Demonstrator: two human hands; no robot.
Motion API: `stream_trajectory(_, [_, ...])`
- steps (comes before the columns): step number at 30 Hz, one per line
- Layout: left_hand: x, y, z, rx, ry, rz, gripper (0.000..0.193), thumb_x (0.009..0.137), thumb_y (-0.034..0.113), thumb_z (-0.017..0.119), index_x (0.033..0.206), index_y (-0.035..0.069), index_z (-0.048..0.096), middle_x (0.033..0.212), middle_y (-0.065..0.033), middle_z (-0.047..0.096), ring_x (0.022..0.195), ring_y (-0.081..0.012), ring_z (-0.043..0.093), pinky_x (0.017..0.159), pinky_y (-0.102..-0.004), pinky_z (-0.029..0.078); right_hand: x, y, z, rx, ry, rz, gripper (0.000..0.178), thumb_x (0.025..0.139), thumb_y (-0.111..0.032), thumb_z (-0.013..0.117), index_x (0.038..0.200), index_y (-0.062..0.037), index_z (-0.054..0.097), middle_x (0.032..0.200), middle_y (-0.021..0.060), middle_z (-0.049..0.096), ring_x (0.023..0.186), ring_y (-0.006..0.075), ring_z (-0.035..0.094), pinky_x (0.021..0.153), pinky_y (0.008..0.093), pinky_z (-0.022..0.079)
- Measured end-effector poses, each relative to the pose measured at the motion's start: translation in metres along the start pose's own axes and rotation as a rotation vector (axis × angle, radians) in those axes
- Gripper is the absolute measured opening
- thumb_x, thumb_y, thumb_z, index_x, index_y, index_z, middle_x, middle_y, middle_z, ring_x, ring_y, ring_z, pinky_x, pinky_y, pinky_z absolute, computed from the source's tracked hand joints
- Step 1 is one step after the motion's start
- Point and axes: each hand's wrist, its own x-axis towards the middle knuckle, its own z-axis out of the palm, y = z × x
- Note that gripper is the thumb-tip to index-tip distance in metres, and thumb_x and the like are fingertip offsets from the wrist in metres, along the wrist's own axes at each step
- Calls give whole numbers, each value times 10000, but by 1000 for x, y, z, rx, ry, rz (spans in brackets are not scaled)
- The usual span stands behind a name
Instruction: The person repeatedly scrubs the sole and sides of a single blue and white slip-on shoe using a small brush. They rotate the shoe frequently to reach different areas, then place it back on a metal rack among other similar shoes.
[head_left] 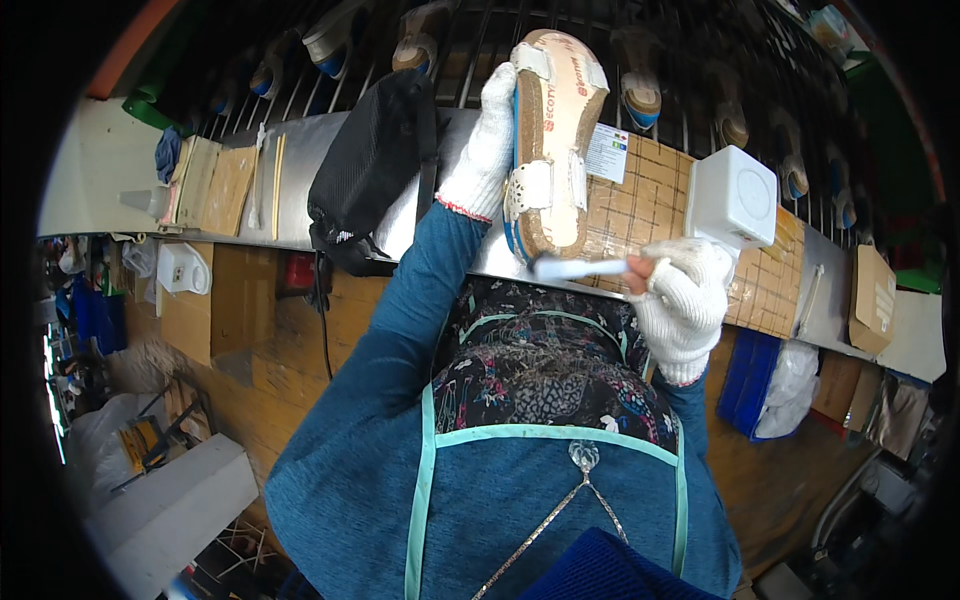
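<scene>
My left hand [484, 140], in a white knit glove, grips a sandal on its last [563, 130] along its left side. The sandal's underside faces up, showing a pale centre, a brown cork-like border, folded white straps and a blue edge on the left. In my gloved right hand [688, 300], bare fingertips pinch a brush with a pale handle [590, 268]. The brush's dark, blurred tip is close to the near end of the sandal; I cannot tell whether it touches.
A black mesh bag [370, 160] lies left of the sandal. On the right, a white plastic container [735, 198] stands on taped cardboard [640, 215]. Beyond the metal bench edge, several shoes on lasts, including one [640, 95], rest on a rack of dark rods.
</scene>
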Motion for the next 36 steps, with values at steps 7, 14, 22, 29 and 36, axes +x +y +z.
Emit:
stream_trajectory(7, [-15, 3, 23, 46, 24, -38, 802, 900, 723, 486, 1360, 67, 513, 1248, -143, 626, 1074, -180, 650, 882, -311, 563, -3, 0, -4, -80, 97, 59, 235, 651, -70, 862, 855, -88, 746, 841, 52, 704, 789, 242, 650, 735, 352, 479])
stream_trajectory(14, [-2, -16, 31, 5, -83, -138, 792, 903, 715, 482, 1348, 62, 535, 1226, -154, 621, 1048, -170, 635, 858, -299, 560, 5, -12, -2, -97, 72, -27, 259, 612, -68, 862, 841, -79, 742, 848, 60, 697, 839, 248, 624, 784, 375, 469])
stream_trajectory(22, [35, -51, -9, -310, -563, -341, 738, 925, 648, 528, 1398, 81, 511, 1280, -172, 635, 1017, -213, 698, 720, -350, 628, 2, -3, -3, -50, 127, -1, 303, 609, -72, 875, 889, -92, 759, 784, 57, 704, 734, 232, 650, 708, 349, 474])
stream_trajectory(29, [26, -65, 7, -409, -339, -403, 750, 924, 672, 496, 1395, 88, 511, 1275, -171, 630, 1006, -221, 692, 737, -342, 615, -9, 4, -2, -16, 72, 34, 274, 618, -68, 870, 871, -86, 764, 796, 40, 705, 769, 230, 640, 712, 343, 468])
stream_trajectory(36, [30, -50, 4, -544, -655, -418, 810, 894, 703, 513, 1431, 99, 472, 1326, -196, 599, 1098, -263, 667, 858, -406, 598, -14, 1, -15, 111, 22, 63, 247, 641, -65, 853, 871, -70, 762, 811, 57, 701, 767, 232, 630, 725, 342, 461])
